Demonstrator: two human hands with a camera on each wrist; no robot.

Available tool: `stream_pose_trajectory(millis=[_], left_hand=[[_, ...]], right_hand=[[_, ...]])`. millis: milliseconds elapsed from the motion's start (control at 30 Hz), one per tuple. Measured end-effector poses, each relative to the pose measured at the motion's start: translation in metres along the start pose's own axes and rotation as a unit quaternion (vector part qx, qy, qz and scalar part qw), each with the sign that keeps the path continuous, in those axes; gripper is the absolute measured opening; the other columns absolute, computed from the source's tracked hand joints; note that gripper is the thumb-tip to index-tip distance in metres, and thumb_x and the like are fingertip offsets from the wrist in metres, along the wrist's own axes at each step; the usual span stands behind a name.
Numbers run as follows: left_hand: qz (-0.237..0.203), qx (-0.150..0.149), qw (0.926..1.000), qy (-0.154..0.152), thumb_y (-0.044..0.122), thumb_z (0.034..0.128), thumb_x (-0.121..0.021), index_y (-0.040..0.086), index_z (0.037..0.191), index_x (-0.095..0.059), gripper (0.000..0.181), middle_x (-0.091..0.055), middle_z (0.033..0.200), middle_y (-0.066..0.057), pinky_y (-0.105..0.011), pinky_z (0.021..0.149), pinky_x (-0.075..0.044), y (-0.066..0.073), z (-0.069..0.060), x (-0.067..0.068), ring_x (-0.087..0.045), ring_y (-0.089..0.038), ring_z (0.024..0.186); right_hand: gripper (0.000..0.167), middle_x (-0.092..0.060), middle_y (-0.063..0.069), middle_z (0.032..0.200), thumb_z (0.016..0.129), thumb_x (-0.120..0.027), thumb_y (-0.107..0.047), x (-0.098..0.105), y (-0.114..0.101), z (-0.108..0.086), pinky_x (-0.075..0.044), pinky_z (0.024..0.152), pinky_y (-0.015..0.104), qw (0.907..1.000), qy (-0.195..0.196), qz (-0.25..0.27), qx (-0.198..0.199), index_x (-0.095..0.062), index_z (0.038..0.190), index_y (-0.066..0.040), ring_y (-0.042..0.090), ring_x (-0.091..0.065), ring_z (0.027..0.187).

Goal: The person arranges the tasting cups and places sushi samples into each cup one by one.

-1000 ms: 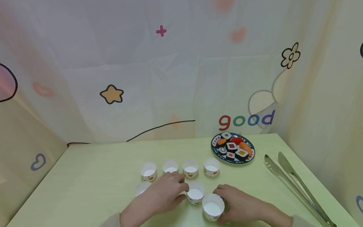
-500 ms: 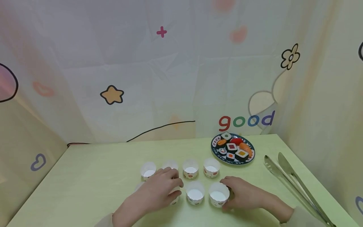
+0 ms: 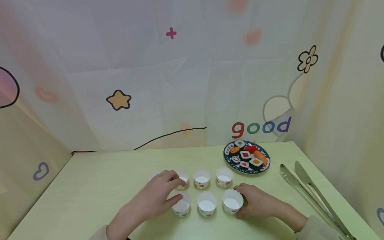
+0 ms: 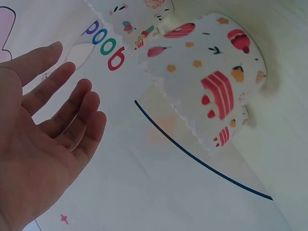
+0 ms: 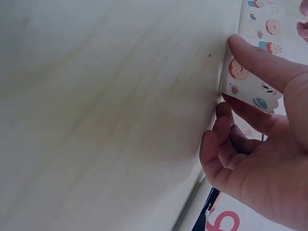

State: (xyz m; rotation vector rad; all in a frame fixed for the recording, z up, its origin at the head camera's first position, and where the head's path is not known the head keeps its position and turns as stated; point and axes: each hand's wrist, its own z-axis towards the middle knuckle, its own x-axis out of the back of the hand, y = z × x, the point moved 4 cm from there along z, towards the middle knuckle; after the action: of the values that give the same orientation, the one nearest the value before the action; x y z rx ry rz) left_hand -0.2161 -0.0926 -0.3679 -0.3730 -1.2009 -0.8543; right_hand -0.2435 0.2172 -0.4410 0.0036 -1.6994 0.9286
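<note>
At the right end of the front row stands a white paper baking cup (image 3: 232, 201), its rim scalloped. My right hand (image 3: 258, 201) holds it by the side, with thumb (image 5: 262, 60) and forefinger about its printed wall (image 5: 240, 77). To its left are two more baking cups, a middle one (image 3: 206, 204) and a left one (image 3: 181, 205). My left hand (image 3: 154, 196) hovers over the left part of the rows, fingers loosely bent and holding nothing. In the left wrist view it is apart from a printed baking cup (image 4: 207, 72). It partly hides the leftmost back cup (image 3: 153, 175).
Behind stand more baking cups (image 3: 202, 179) in a back row. A round dark-rimmed plate (image 3: 246, 156) with sushi pieces lies at the back right. Long metal tongs (image 3: 315, 196) lie along the right side of the pale green table (image 3: 99, 180). Printed curtains enclose the table.
My right hand has pushed its cup away from me and slightly right, into line with the front row. My left hand has come off the cups' middle and moved left.
</note>
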Motion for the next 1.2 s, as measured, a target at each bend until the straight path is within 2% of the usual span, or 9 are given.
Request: stream_pose_trajectory(millis=[200, 433, 600, 733, 900, 1133, 1200], left_hand=[[-0.014, 0.018, 0.9997, 0.01, 0.018, 0.0903, -0.081, 0.016, 0.119, -0.069, 0.031, -0.057, 0.117, 0.002, -0.038, 0.089, -0.049, -0.01, -0.003, 0.004, -0.055, -0.017, 0.106], [-0.045, 0.036, 0.9979, 0.03, 0.012, 0.0905, -0.079, 0.013, 0.127, -0.065, 0.039, -0.057, 0.124, -0.003, -0.041, 0.088, -0.05, -0.027, -0.005, 0.011, -0.054, -0.022, 0.112], [-0.078, 0.052, 0.9948, 0.04, 0.0, 0.0904, -0.07, 0.01, 0.129, -0.063, 0.041, -0.057, 0.123, -0.003, -0.044, 0.091, -0.05, -0.04, -0.006, 0.015, -0.054, -0.025, 0.116], [-0.109, 0.079, 0.9905, 0.028, -0.005, 0.0886, -0.064, 0.008, 0.132, -0.06, 0.046, -0.056, 0.126, -0.005, -0.048, 0.096, -0.047, -0.054, -0.009, 0.014, -0.053, -0.029, 0.12], [-0.138, 0.113, 0.9839, 0.008, -0.006, 0.0867, -0.059, 0.008, 0.136, -0.058, 0.051, -0.054, 0.133, -0.006, -0.053, 0.101, -0.044, -0.075, -0.016, 0.01, -0.051, -0.031, 0.127], [-0.175, 0.142, 0.9742, -0.018, -0.005, 0.0877, -0.063, 0.004, 0.14, -0.054, 0.054, -0.055, 0.14, -0.008, -0.055, 0.101, -0.044, -0.097, -0.021, 0.004, -0.052, -0.035, 0.128], [-0.186, 0.146, 0.9712, -0.031, -0.004, 0.0891, -0.066, 0.003, 0.141, -0.053, 0.054, -0.055, 0.141, -0.011, -0.055, 0.101, -0.045, -0.101, -0.022, 0.002, -0.052, -0.037, 0.127]], right_hand=[[0.061, -0.06, -0.004, 0.106, 0.074, -0.094, -0.026, 0.003, -0.009, -0.003, -0.049, 0.092, 0.044, 0.9997, -0.005, 0.013, -0.018, -0.063, 0.12, -0.003, 0.017, -0.056, 0.098], [0.056, -0.06, -0.007, 0.102, 0.074, -0.093, -0.028, 0.002, -0.006, -0.002, -0.049, 0.089, 0.042, 0.9999, 0.002, 0.01, 0.008, -0.064, 0.116, -0.006, 0.013, -0.056, 0.095], [0.056, -0.06, -0.007, 0.102, 0.074, -0.093, -0.029, 0.003, -0.008, -0.002, -0.049, 0.089, 0.041, 0.9999, -0.002, 0.011, 0.005, -0.064, 0.117, -0.007, 0.013, -0.055, 0.095], [0.055, -0.058, -0.006, 0.101, 0.074, -0.093, -0.028, 0.002, -0.009, -0.002, -0.049, 0.089, 0.04, 0.9998, -0.008, 0.013, -0.008, -0.064, 0.117, -0.008, 0.013, -0.054, 0.094], [0.055, -0.058, -0.009, 0.101, 0.075, -0.092, -0.034, 0.0, 0.0, -0.001, -0.049, 0.088, 0.041, 1.0, -0.005, 0.006, 0.002, -0.065, 0.116, -0.009, 0.012, -0.054, 0.093], [0.061, -0.057, -0.006, 0.101, 0.074, -0.093, -0.027, 0.007, -0.008, -0.007, -0.048, 0.087, 0.038, 0.9997, -0.014, 0.014, -0.013, -0.063, 0.122, -0.005, 0.014, -0.052, 0.093], [0.061, -0.056, -0.006, 0.1, 0.073, -0.094, -0.027, 0.008, -0.006, -0.009, -0.048, 0.084, 0.036, 0.9998, -0.014, 0.009, -0.005, -0.063, 0.122, -0.005, 0.013, -0.051, 0.092]])
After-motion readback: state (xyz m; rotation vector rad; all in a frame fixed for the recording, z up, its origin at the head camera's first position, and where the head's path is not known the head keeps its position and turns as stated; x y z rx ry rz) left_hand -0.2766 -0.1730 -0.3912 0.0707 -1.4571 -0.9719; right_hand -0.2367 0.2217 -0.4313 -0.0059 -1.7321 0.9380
